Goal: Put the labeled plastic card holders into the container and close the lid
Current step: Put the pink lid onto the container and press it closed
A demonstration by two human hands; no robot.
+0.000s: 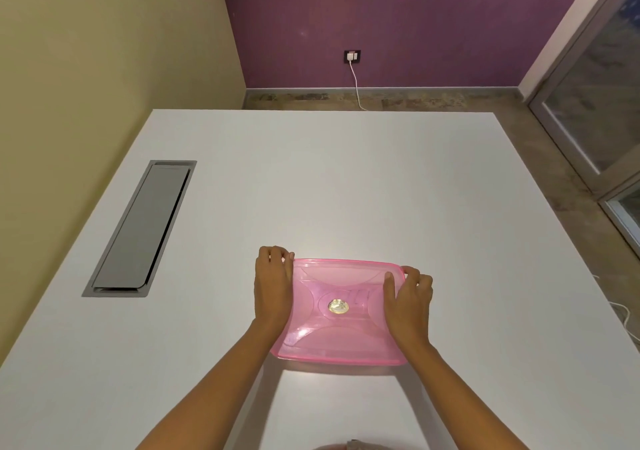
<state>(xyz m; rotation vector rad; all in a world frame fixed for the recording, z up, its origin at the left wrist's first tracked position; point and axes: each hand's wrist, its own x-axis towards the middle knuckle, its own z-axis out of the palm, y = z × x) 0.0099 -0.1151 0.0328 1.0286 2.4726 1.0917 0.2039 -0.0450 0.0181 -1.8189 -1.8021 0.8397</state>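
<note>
A translucent pink plastic container (341, 338) with its pink lid on top sits on the white table (346, 190), near the front middle. A round gold sticker (338, 306) shows at the lid's centre. My left hand (273, 283) grips the lid's left edge, fingers curled over the far left corner. My right hand (408, 297) grips the right edge, thumb pressing on the lid, fingers wrapped around the far right corner. Faint shapes show through the pink plastic; I cannot make out card holders.
A grey cable hatch (138, 231) is set into the table at the left. Beyond the far table edge, a wall socket (352, 56) with a white cable hangs on the purple wall. A glass door (595, 103) stands at the right.
</note>
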